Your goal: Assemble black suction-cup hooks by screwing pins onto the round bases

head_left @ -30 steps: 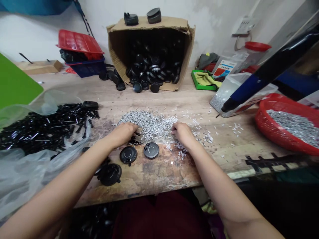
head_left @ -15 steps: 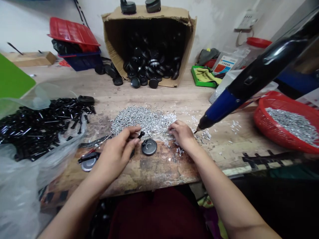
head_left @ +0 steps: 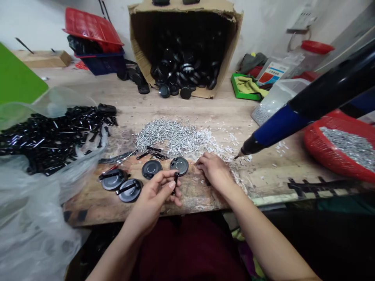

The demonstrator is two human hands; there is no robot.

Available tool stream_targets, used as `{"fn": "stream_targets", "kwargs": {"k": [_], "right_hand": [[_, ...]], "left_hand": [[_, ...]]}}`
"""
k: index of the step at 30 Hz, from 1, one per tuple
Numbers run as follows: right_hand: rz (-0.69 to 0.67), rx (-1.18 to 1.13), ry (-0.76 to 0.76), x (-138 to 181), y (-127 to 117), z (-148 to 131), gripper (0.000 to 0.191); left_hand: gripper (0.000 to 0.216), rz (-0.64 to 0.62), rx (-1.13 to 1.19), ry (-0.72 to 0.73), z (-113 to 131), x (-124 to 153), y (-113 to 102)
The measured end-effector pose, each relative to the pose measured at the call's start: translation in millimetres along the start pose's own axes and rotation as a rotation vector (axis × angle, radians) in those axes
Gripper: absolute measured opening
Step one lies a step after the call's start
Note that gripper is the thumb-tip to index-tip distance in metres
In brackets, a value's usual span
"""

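No words can be read: the white, red and blue label (head_left: 272,73) of a translucent plastic container (head_left: 290,63) is printed too small. Two round black discs (head_left: 151,169) are marked with pale arcs (head_left: 152,171).

one head-worn camera looks forward and down from above the wearer's lap (head_left: 181,249), close over the bench (head_left: 216,113), its view reaching up to the wall (head_left: 260,27) behind.

Red basket (head_left: 93,27) above a blue bin (head_left: 106,63), yellow cloth (head_left: 247,86) in a green tray (head_left: 237,91)
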State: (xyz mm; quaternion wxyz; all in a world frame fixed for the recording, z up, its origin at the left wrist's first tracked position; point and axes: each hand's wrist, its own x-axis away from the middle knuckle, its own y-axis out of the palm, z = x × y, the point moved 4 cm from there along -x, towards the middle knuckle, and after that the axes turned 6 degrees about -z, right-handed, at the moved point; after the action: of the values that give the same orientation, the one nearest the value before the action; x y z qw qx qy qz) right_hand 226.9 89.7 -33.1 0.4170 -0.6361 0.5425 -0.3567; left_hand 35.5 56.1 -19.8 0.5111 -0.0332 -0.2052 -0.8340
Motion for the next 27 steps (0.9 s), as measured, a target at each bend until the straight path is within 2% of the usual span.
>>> {"fn": "stream_targets", "kwargs": {"k": [5, 7, 10, 12, 14, 17, 21, 27], "right_hand": [[0.101, -0.057, -0.034, 8, -2, -8, 0.017], [0.165, -0.16, -0.07, 14, -8, -18, 0.014], [0.259, -0.575, -0.114, 24, -17, -34, 0.005], [0.259, -0.875, -0.116, 28, -18, -44, 0.002], [0.244, -1.011, -0.112, 31, -15, -53, 0.004], [0.291, -1.016, -0.143, 33, -13, -61, 0.005], [0.354, -0.994, -0.144, 37, -11, -63, 0.007], [0.299, -1.042, -0.1, 40, -8, -60, 0.01]], "left_hand": [[0.025, -0.026, 0.196, -0.051, -4, 0, 8], [0.025, -0.029, 0.242, -0.063, -3, 0, 10], [0.026, -0.029, 0.288, -0.062, 1, 2, 12], [0.026, -0.028, 0.303, -0.064, 3, 3, 13], [0.027, -0.01, 0.288, -0.056, 4, 4, 14], [0.028, 0.048, 0.147, 0.007, 4, 7, 14], [0.029, 0.103, -0.19, 0.099, 6, 14, 14], [0.03, 0.088, -0.488, 0.251, 15, 22, 13]]}}
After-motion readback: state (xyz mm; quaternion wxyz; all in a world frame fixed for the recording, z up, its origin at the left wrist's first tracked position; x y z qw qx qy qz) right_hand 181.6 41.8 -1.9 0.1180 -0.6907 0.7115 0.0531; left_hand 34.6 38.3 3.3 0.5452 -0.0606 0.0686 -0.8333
